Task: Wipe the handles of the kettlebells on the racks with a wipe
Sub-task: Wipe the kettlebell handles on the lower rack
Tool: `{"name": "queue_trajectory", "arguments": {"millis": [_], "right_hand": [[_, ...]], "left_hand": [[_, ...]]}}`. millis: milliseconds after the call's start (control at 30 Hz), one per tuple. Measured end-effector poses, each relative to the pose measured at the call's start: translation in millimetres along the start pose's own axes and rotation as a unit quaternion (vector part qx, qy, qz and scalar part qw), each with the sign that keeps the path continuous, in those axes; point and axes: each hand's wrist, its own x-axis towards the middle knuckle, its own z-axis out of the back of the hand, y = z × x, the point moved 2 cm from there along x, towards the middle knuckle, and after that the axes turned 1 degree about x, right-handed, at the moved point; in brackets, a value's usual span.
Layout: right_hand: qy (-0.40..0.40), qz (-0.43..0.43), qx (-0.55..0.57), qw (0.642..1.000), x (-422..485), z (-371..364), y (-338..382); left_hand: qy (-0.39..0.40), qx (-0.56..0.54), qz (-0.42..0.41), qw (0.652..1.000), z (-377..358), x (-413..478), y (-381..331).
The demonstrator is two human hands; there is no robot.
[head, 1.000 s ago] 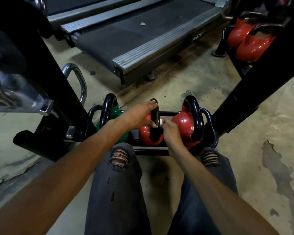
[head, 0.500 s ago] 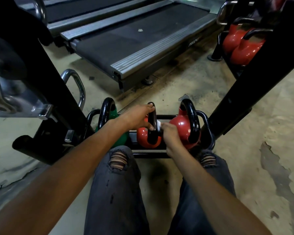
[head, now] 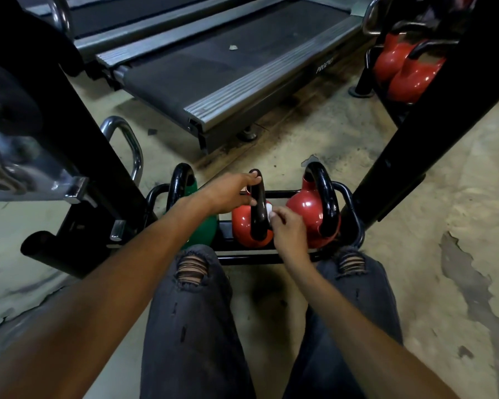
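Fingers (head: 249, 176) of the left hand (head: 228, 194) curl round the handle (head: 257, 217) of the middle kettlebell (head: 242, 228) on the rack (head: 251, 259). The right hand (head: 288, 230) pinches the soft wipe (head: 269, 211) against the handle. The kettlebell looks heavy and slick, so hold the handle.

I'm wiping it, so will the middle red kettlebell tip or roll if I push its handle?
Likely heavy for its size, so the middle red kettlebell should barely shift. It sits in the rack, so rolling looks unlikely. Its glossy handle may be slippery.
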Motion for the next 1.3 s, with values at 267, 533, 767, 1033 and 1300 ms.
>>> {"name": "queue_trajectory", "arguments": {"millis": [267, 533, 767, 1033, 1300], "right_hand": [[-0.009, 0.421, -0.365, 0.83, -2.1, -0.5, -29.5], [0.258, 0.467, -0.721, 0.441, 23.7, -24.9, 43.7], [0.236, 0.539, -0.643, 0.49, 22.4, -2.4, 26.4], [-0.026, 0.125, -0.095, 0.987, -6.0, -2.7, -14.2], [-0.004, -0.239, 0.171, 0.956, 83.9, -22.8, 23.6]], "left_hand": [[-0.008, -0.02, 0.046, 0.999, 3.4, 11.9, 3.5], [-0.026, -0.05, 0.069, 0.996, 8.2, 9.6, 1.8], [-0.02, -0.054, 0.058, 0.997, 0.9, 7.0, 2.1], [-0.03, -0.024, 0.04, 0.998, 1.1, 10.9, 4.0], [-0.056, 0.01, -0.017, 0.998, -3.8, 8.0, 1.2]]}}
